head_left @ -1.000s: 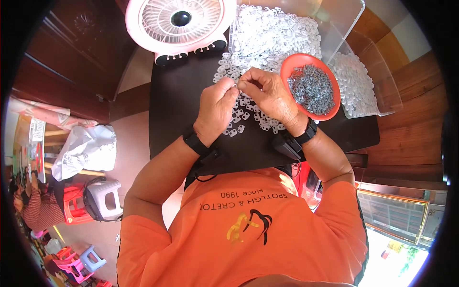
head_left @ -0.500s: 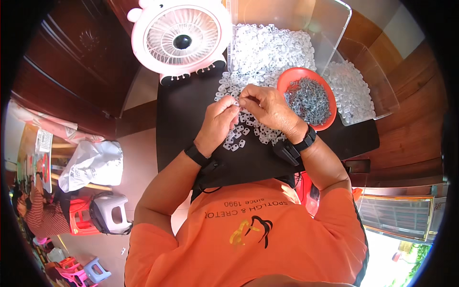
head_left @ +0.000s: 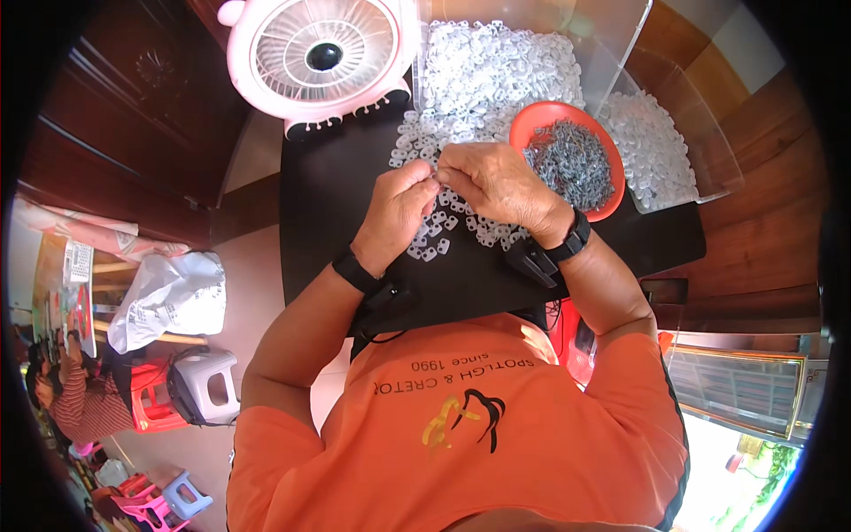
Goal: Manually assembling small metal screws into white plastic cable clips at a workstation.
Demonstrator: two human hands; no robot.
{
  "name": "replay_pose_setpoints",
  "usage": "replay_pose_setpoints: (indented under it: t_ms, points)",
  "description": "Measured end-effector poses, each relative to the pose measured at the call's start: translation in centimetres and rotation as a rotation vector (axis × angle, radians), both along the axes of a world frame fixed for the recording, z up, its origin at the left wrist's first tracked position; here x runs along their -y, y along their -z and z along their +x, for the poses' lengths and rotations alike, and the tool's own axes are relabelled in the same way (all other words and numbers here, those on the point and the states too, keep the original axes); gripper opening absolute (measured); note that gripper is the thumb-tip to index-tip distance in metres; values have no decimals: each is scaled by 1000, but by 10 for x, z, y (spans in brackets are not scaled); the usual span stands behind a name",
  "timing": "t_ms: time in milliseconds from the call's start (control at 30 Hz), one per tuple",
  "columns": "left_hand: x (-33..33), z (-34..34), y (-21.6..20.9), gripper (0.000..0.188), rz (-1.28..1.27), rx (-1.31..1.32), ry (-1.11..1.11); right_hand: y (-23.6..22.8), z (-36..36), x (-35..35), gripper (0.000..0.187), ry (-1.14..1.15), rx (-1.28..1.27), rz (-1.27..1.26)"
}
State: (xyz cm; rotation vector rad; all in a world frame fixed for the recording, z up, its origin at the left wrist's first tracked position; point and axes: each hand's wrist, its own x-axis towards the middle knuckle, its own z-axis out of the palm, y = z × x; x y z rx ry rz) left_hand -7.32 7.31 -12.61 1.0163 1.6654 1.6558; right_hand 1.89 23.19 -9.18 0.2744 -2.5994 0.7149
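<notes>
My left hand [head_left: 397, 213] and my right hand [head_left: 501, 184] meet fingertip to fingertip above the dark table. Both are closed in a pinch. A small white plastic piece with a dark hole, seen a moment ago at my left fingertips, is now mostly covered by the fingers. Whatever my right fingers pinch is hidden. Below and around the hands lie loose white plastic pieces [head_left: 432, 232] with holes. Just right of my right hand sits a red bowl [head_left: 523, 121] filled with thin grey metal pins [head_left: 572, 164], perhaps nails.
A clear bin [head_left: 640, 35] heaped with white pieces [head_left: 496, 71] stands at the back, beside a second clear bin [head_left: 722, 168] of whitish pieces. At the back left is a pink fan [head_left: 324, 58]. A black device [head_left: 534, 264] rests near my right wrist. Stools [head_left: 206, 386] and a person [head_left: 75, 399] are at the left.
The whole view has shifted slightly, with the table things a little higher in the picture. My hands stay pinched together; the white piece between the fingertips shows less.
</notes>
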Motion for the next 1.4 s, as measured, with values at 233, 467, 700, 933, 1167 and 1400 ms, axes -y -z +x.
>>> replay_pose_setpoints:
  t_ms: [233, 467, 700, 933, 1167, 1400]
  points:
    - [-1, -1, -2, 20, -14, -11, 19, -2, -4, -6, 22, -4, 90, -32]
    - [1, -2, -7, 22, -30, 118, -14, -5, -3, -10, 29, 92, 163, -303]
    - [1, -4, -5, 20, 14, 81, -55, -2, -2, -11, 14, 72, 153, -335]
    - [-2, -4, -4, 20, 7, 53, -82, 0, -4, -8, 10, -24, 82, -373]
    - [-1, -6, -1, 21, 11, 71, -59, -3, -3, -3, 8, 21, 112, -240]
    - [-1, 1, -1, 20, 14, 79, -72, -2, -2, -2, 8, -8, 62, -181]
